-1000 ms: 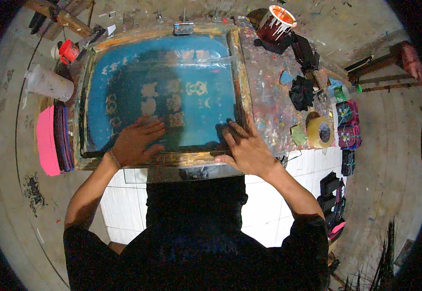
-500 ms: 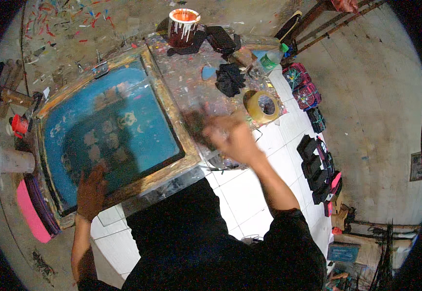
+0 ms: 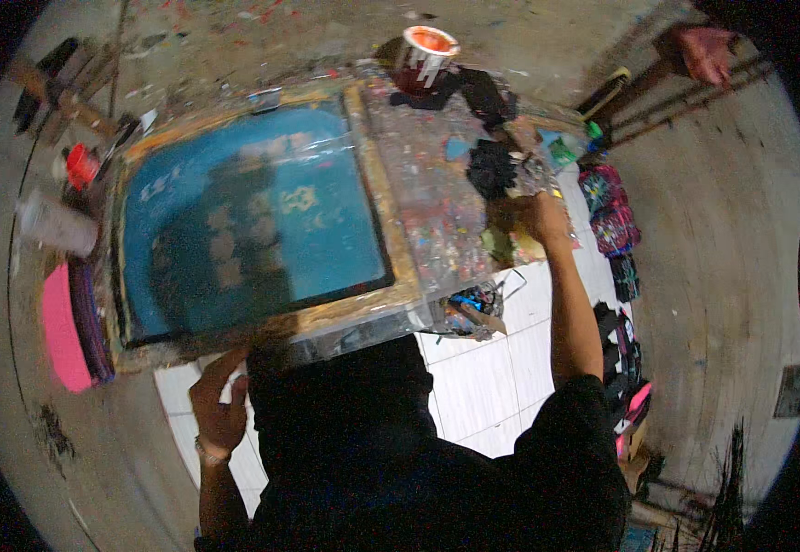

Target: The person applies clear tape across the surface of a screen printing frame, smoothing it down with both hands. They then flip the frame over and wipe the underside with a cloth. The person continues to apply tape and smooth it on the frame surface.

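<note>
A blue silk-screen printing frame (image 3: 404,276) with a wooden border lies on the paint-spattered bench, pale motifs showing on its mesh. Beside its near edge is my left hand (image 3: 218,409), open, thumb apart from the fingers, holding nothing; the fingertips are close to the wood and I cannot tell if they touch. My right hand (image 3: 544,224) reaches over the right end of the bench, blurred. A yellowish piece (image 3: 499,245), seemingly part of the tape roll, shows by its fingers. Whether it grips the roll is hidden. A crumpled black cloth (image 3: 492,168) lies just beyond.
A paint-dripped cup (image 3: 425,60) of orange paint stands at the bench's far edge. Cluttered small items (image 3: 473,308) sit at the near edge. Patterned bags (image 3: 607,207) rest on the right. Pink and dark sheets (image 3: 69,322) and a translucent container (image 3: 57,224) are at the left.
My right hand has moved right across the bench to where the tape roll was lying. My left hand has come off the screen to its near edge. The view has shifted.
</note>
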Motion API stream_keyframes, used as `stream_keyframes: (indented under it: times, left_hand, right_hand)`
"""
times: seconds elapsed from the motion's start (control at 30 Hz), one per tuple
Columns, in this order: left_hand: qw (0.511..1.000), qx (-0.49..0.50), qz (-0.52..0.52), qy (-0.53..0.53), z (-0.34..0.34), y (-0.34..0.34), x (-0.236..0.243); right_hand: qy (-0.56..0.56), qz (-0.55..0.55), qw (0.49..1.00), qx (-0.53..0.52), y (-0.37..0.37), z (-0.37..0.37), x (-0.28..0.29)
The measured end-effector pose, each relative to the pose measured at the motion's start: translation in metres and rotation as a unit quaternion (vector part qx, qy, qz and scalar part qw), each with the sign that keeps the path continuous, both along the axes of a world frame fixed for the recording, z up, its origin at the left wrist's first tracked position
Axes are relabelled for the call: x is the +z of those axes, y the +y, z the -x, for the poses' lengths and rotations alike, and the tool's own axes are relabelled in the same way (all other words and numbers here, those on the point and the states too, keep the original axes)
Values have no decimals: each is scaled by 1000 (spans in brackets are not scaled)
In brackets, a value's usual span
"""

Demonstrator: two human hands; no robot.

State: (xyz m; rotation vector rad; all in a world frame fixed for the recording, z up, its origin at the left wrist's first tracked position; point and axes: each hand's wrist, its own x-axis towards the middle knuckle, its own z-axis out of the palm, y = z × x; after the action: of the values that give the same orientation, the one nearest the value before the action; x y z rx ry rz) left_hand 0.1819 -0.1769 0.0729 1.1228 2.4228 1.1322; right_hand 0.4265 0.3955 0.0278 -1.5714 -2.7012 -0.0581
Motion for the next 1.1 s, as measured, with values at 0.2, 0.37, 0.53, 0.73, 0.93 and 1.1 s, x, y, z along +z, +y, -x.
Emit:
stream_keyframes:
  times: [0.2, 0.37, 0.53, 0.73, 0.93, 1.1]
  left_hand:
    - [994, -103, -1, -41, -15, 17, -1]
    - [959, -233, -95, -132, -61, 73, 19]
    - [911, -326, -225, -119, -113, 135, 38]
    - [920, -346, -87, -164, -126, 100, -31]
    - [932, -286, -37, -218, -116, 79, -43]
    - [934, -189, -56, -297, -105, 74, -40]
  right_hand:
    - [61, 8, 994, 86, -14, -49, 8]
    - [387, 280, 867, 141, -139, -75, 104]
    - [462, 427, 775, -66, -298, -80, 84]
    - [501, 630, 550, -223, -377, -54, 42]
    - [395, 677, 591, -190, -377, -40, 25]
    - [492, 647, 576, -86, -392, -29, 33]
